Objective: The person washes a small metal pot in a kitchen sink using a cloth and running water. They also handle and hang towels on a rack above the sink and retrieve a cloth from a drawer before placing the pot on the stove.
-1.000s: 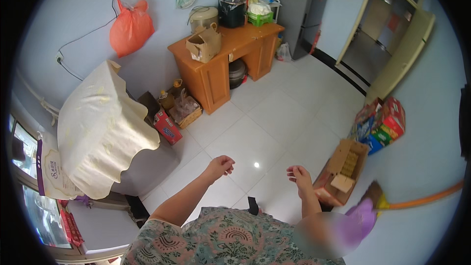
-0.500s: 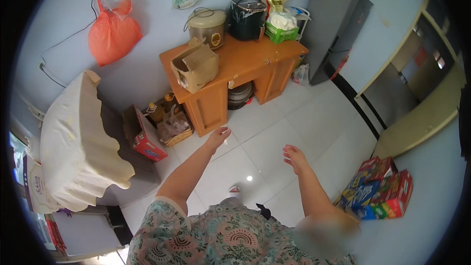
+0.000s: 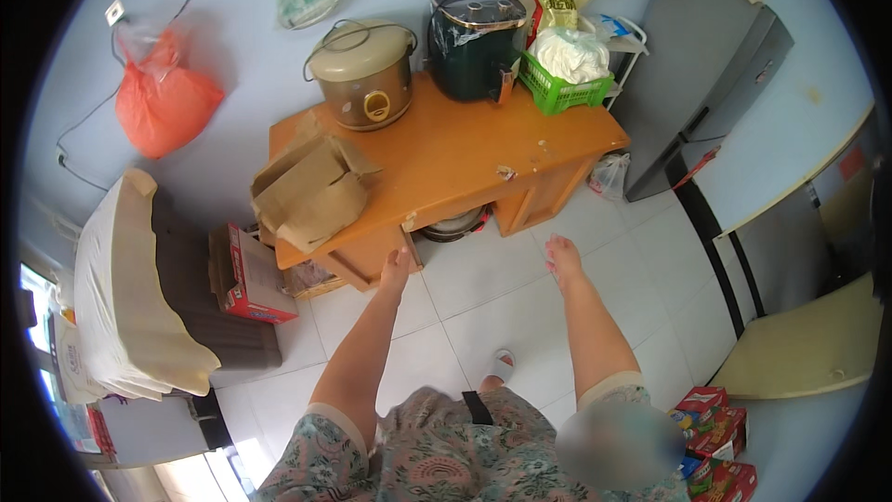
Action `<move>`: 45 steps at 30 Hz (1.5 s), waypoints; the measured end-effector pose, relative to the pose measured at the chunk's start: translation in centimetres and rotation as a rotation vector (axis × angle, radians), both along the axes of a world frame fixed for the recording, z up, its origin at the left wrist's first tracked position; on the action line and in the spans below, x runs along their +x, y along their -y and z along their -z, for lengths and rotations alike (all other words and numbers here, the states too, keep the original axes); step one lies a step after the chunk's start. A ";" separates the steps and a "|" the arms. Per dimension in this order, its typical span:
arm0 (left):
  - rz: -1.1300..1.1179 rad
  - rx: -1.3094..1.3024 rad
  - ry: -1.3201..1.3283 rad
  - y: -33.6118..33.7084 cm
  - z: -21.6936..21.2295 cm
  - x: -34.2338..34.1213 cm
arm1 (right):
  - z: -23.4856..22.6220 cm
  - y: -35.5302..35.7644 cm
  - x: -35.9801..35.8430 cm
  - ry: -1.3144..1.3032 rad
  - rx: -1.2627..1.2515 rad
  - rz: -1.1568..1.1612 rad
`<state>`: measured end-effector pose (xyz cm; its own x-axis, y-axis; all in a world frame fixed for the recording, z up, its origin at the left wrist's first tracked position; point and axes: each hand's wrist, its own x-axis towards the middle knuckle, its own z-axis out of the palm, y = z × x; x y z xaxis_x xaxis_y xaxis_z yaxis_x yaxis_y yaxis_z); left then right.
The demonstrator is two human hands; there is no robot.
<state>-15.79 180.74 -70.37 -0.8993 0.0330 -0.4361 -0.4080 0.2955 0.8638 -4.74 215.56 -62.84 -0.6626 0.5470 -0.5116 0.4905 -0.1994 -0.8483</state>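
Observation:
Both my hands hang in the air in front of the orange wooden desk point(image 3: 446, 163), holding nothing that I can see. My left hand point(image 3: 394, 271) is near the desk's left cabinet, fingers stretched loosely forward. Farther right, my right hand point(image 3: 562, 258) hovers over the floor with its fingers apart and slightly bent. On the desk's left end lies an open cardboard box point(image 3: 321, 200). Behind it stands a beige and brown rice cooker point(image 3: 367, 84). A dark green air fryer point(image 3: 472, 51) stands beside that, then a green basket point(image 3: 562, 93) with a white plastic bag in it.
A grey fridge point(image 3: 688, 65) stands right of the desk. At left are a cloth-covered appliance point(image 3: 139, 297) and a red carton point(image 3: 255, 279) on the floor. Red boxes point(image 3: 715, 437) are stacked at lower right. A pot point(image 3: 455, 225) sits under the desk. An orange bag point(image 3: 167, 98) hangs on the wall.
I have stepped closer to the desk, so it and the things on it look larger. My hands remain raised and empty, and the right one has come nearer the desk.

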 end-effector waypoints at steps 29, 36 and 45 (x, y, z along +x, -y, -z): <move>-0.369 0.403 -0.248 -6.8 6.2 -7.4 | 14.0 -18.0 -20.9 -0.219 -0.226 -0.335; -0.611 -0.017 -0.142 -9.6 4.7 -3.1 | 15.1 -14.4 -17.2 -0.099 0.227 -0.017; -0.514 -0.601 -0.414 -10.6 6.6 0.2 | 7.4 -10.3 -13.4 -0.425 1.246 -1.120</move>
<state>-15.62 191.33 -76.99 -0.8291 -0.5474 0.1135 -0.3046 0.6126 0.7293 -18.19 225.84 -70.20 -0.9328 -0.3379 0.1250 -0.3603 0.8793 -0.3116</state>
